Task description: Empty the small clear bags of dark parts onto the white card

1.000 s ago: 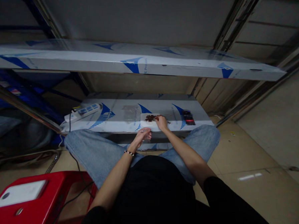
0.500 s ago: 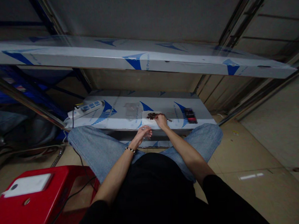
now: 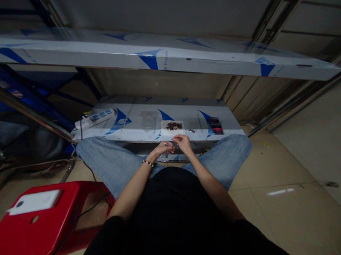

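Observation:
My left hand (image 3: pixel 164 147) is closed on a small, clear, crinkled thing that looks like a plastic bag (image 3: pixel 167 154), held just in front of the shelf edge. Close beside it, my right hand (image 3: pixel 183 143) has thumb and fingers pinched together; whatever sits between them is too small to make out. Behind both hands, a pile of small dark brown pieces (image 3: pixel 174 125) lies on a white sheet (image 3: pixel 167 133) on the low shelf (image 3: pixel 136 135). A small shiny metal item (image 3: pixel 191 130) rests to the right of the sheet.
Clear plastic packaging (image 3: pixel 149 120) lies left of the sheet. A power strip (image 3: pixel 97 118) occupies the shelf's left end, a blurred dark-and-red item (image 3: pixel 216 126) its right. An upper shelf (image 3: pixel 110 60) spans overhead. A white device (image 3: pixel 35 202) sits on a red stool (image 3: pixel 50 229), with a cable alongside.
My right hand has drawn back from the brown pile toward my left hand, its fingers still pinched. My left hand keeps its hold on the clear bag near the shelf edge.

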The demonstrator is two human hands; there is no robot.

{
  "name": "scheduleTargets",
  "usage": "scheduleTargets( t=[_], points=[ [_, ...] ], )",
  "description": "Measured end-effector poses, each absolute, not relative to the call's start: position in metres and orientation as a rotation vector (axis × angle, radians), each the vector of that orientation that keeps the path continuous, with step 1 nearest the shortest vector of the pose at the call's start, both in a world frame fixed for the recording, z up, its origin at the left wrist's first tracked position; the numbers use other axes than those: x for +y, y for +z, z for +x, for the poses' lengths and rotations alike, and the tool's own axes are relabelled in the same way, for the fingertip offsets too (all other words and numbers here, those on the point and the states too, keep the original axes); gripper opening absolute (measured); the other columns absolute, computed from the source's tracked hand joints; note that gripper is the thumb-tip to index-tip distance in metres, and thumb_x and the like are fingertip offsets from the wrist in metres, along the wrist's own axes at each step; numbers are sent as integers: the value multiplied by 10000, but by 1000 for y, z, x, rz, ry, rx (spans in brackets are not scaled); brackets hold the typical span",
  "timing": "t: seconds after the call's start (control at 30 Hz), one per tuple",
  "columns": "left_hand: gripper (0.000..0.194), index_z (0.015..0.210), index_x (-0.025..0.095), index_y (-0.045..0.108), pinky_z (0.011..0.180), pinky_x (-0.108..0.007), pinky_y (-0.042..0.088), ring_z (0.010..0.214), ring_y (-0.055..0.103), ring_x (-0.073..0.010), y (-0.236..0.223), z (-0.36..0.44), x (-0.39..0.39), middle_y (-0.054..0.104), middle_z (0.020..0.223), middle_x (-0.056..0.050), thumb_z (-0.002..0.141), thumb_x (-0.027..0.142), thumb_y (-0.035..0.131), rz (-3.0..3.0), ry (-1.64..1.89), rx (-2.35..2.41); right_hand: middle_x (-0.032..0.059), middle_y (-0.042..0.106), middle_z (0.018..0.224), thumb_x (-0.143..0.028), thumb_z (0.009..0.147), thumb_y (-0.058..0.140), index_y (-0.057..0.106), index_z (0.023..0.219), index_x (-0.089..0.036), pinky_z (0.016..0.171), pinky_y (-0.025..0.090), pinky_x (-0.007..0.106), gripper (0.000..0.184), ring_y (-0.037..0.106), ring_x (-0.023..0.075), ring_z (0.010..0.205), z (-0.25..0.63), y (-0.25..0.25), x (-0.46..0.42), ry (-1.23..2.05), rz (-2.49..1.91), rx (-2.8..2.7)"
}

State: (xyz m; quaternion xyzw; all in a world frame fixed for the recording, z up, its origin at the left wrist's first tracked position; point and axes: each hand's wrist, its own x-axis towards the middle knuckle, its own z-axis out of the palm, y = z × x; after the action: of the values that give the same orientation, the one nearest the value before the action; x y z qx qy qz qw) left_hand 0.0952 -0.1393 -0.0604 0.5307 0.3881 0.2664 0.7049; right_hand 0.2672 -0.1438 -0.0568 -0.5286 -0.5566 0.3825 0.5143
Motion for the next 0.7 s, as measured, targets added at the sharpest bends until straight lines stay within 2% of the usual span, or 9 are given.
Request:
scheduleTargets(
  t=[0.13, 0.37, 0.53, 0.7],
  points=[
    [130, 838, 104, 680, 586, -214, 505, 688, 686, -153, -57, 97, -138, 703, 761, -74, 751, 187, 729, 1188, 658, 853, 68, 777, 865, -304, 779, 687, 774, 830, -187, 775, 547, 323, 154, 703, 219, 812, 264, -48, -146, 863, -1254, -1426],
    [210, 895, 99, 701, 615, -234, 521, 681, 683, -154, -57, 99, -140, 725, 782, -94, 745, 224, 778, 1176, 683, 843, 51, 756, 813, -334, 771, 721, 745, 830, -185, 673, 531, 273, 162, 696, 202, 751, 259, -39, -154, 880, -1182, -1485],
    [245, 875, 107, 707, 605, -225, 509, 688, 682, -155, -51, 95, -142, 720, 799, -95, 731, 275, 811, 1181, 699, 808, 66, 767, 795, -415, 790, 728, 741, 784, -187, 713, 561, 318, 228, 717, 229, 750, 259, -32, -156, 981, -1159, -1478],
    [261, 848, 125, 679, 648, -246, 540, 713, 686, -155, -42, 94, -141, 703, 815, -73, 739, 317, 818, 1122, 772, 770, 76, 760, 773, -495, 868, 645, 738, 877, -169, 725, 553, 311, 339, 723, 220, 746, 266, -23, -153, 957, -1141, -1255]
  ],
)
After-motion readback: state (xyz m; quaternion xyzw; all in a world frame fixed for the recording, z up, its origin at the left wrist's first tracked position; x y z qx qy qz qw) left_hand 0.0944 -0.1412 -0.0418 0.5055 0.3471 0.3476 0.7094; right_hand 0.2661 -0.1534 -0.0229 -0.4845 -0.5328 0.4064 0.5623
